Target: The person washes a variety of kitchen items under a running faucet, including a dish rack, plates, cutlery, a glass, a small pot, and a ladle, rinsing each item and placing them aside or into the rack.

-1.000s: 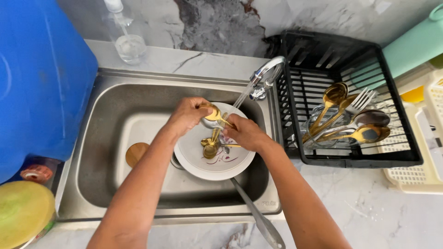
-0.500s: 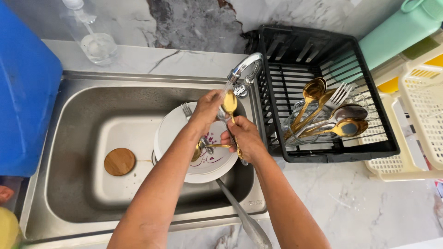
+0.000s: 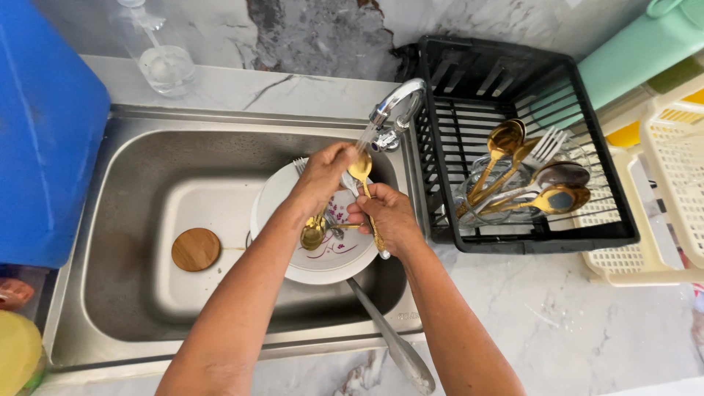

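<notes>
gold spoon under the tap

the right hand [image 3: 389, 216] grips the handle of a gold spoon [image 3: 361, 170], its bowl beneath the tap [image 3: 392, 110]. the left hand [image 3: 323, 172] pinches the spoon's bowl, above a white plate [image 3: 275, 209] in the sink [image 3: 132, 183].

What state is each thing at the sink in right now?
Tap: running, water falling on the spoon.
Gold spoon: held under the water by both hands.
Left hand: fingers on the spoon's bowl.
Right hand: closed on the spoon's handle.
Plate: in the sink, cutlery lying on it.
Drying rack: holds a jar with gold cutlery.
Wooden disc: flat on the sink floor.
</notes>
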